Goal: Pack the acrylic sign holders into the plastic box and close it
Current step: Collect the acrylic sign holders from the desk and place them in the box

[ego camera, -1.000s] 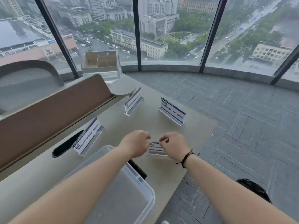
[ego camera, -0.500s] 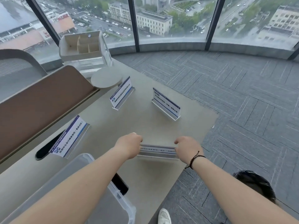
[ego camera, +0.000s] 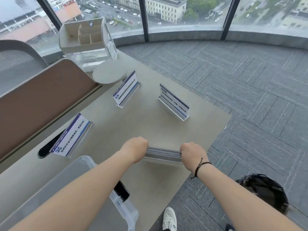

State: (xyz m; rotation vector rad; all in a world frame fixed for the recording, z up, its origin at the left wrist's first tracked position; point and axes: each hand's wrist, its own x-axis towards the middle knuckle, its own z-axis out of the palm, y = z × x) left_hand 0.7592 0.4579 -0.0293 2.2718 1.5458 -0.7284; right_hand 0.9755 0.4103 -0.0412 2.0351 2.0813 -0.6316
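Our two hands grip one acrylic sign holder (ego camera: 163, 153) by its ends
Left hand (ego camera: 135, 150) and right hand (ego camera: 192, 152) closed on it; plastic box (ego camera: 80, 165) at seven o'clock

bare arms, blk wrist cord (ego camera: 200, 165)

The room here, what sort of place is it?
Probably a high-rise office or meeting room: curved floor-to-ceiling windows overlook city streets, grey carpet tiles cover the floor, and printed sign holders stand on the table.
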